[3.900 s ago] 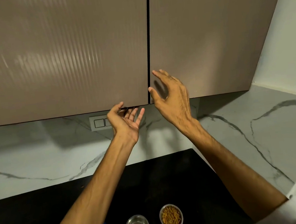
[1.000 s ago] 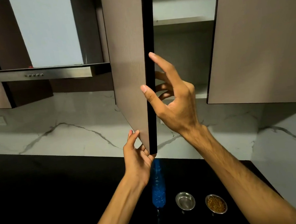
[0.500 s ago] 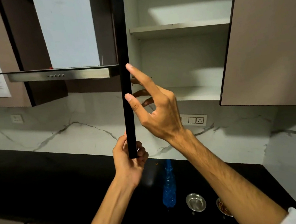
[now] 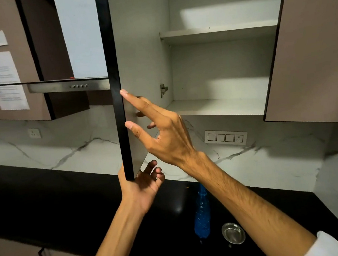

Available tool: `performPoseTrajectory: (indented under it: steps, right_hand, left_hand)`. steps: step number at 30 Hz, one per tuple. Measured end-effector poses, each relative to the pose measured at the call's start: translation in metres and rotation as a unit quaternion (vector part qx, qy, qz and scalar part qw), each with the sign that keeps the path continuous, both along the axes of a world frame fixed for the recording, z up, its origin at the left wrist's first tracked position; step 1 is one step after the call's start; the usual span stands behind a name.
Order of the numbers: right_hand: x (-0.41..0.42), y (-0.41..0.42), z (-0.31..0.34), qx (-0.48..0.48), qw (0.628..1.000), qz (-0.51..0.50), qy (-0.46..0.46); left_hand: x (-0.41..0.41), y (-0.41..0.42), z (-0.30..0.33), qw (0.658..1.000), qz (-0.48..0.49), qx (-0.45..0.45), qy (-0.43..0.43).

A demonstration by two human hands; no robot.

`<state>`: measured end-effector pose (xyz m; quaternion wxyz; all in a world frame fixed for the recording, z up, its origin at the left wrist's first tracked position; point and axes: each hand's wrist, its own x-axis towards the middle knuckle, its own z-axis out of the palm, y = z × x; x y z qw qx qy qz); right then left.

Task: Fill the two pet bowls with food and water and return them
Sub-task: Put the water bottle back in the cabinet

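Note:
A small steel pet bowl stands on the black counter at the lower right. A blue water bottle stands upright just left of it. The second bowl, with the kibble, is hidden behind my right forearm. The wall cabinet's left door is swung wide, edge toward me. My left hand holds its bottom corner from below, fingers loosely spread. My right hand rests against the door's inner face and edge with index and thumb straight. The cabinet shelves show nothing on them.
A steel range hood hangs left of the open door. A taped paper sheet and a label sit on the far-left cabinet. The right cabinet door stays closed. A switch panel is on the marble backsplash.
The cabinet door swung from closed to fully open, pushed leftward by both hands. My view drew back and shifted left, exposing the white shelves. The kibble bowl slipped behind my right arm.

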<state>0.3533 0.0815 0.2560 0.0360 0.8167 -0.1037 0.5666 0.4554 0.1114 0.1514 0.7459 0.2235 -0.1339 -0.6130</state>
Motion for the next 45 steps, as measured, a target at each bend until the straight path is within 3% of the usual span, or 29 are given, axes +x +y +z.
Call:
performPoseTrajectory:
  steps: [19, 45]
  right_hand:
    - [0.02, -0.019, -0.013, 0.023, 0.999, -0.004, 0.044]
    - [0.008, -0.028, -0.045, 0.085, 0.995, -0.043, 0.023]
  left_hand:
    - [0.031, 0.0, -0.003, 1.0, 0.004, 0.002, -0.02]
    - [0.044, -0.01, -0.027, 1.0, 0.005, 0.005, -0.024]
